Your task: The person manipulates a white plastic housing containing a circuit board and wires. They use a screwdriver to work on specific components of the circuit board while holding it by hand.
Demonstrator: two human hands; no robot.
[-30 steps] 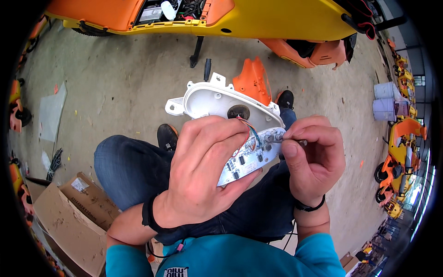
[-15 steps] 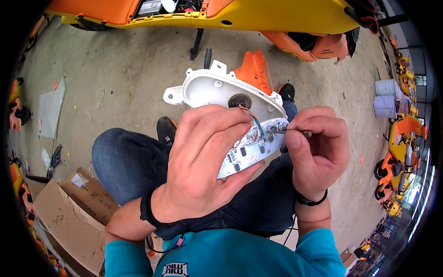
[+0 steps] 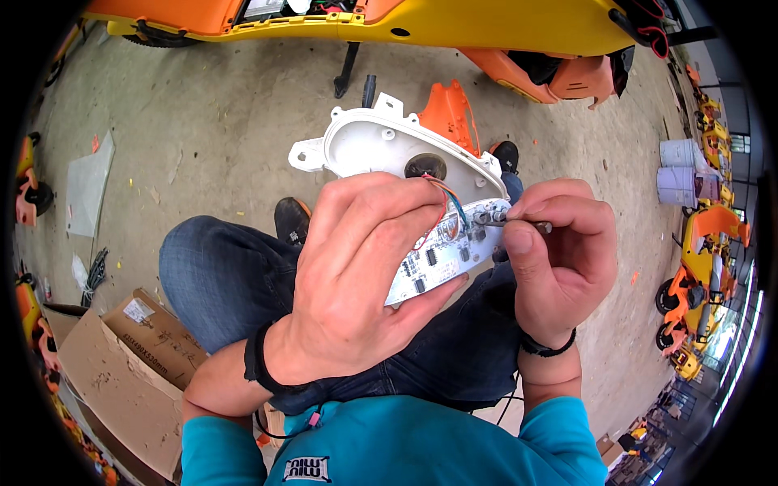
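Note:
My left hand [image 3: 348,283] grips a white circuit board [image 3: 429,271] with small components, fingers wrapped over it and thumb along its lower edge. Thin coloured wires [image 3: 455,204] run from the board toward a dark rubber piece [image 3: 425,166] in a white plastic housing [image 3: 352,146], just beyond the board. My right hand [image 3: 559,267] pinches a slim metal tool [image 3: 541,228] at the board's right end; its tip lies among small metal parts there, and I cannot make out exactly what it touches. Part of the board is hidden under my left hand.
An orange plastic piece [image 3: 446,113] sits behind the housing, above my shoe. A yellow-orange scooter [image 3: 486,24] spans the top. Opened cardboard boxes [image 3: 121,389] and a white sheet [image 3: 87,186] are at left; buckets [image 3: 677,183] and more scooters [image 3: 689,300] line the right.
My hands, the board and the housing sit somewhat higher in the picture, as does the background. The right hand has shifted slightly rightward with the metal tool. Both grips look unchanged.

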